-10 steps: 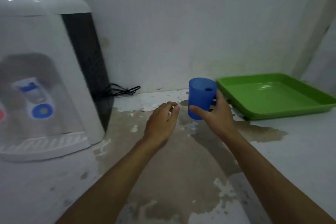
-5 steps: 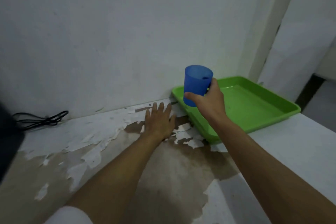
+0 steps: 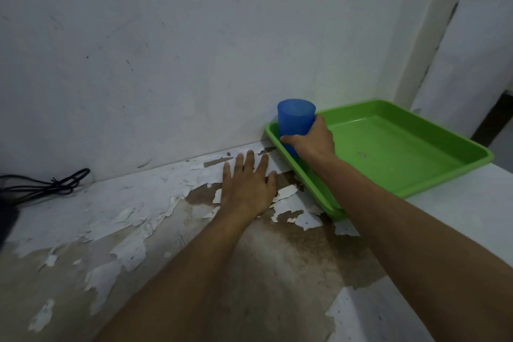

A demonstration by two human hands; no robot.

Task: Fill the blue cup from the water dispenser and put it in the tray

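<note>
The blue cup (image 3: 294,119) stands upright inside the near-left corner of the green tray (image 3: 402,147), close to the wall. My right hand (image 3: 312,140) is wrapped around the cup's lower half, hiding its base. My left hand (image 3: 248,186) lies flat on the counter just left of the tray, fingers spread, holding nothing. The water dispenser is out of view; whether the cup holds water cannot be seen.
A black cable (image 3: 52,184) lies coiled on the counter at the far left by the wall. The counter's white paint is peeling, with brown patches (image 3: 272,258) in the middle. A white wall rises right behind the tray, and a pillar (image 3: 433,28) stands at the right.
My right hand has lowered the blue cup from above the tray's edge down into the tray's corner. My left hand has stayed flat on the counter. The dispenser left the view a second ago.
</note>
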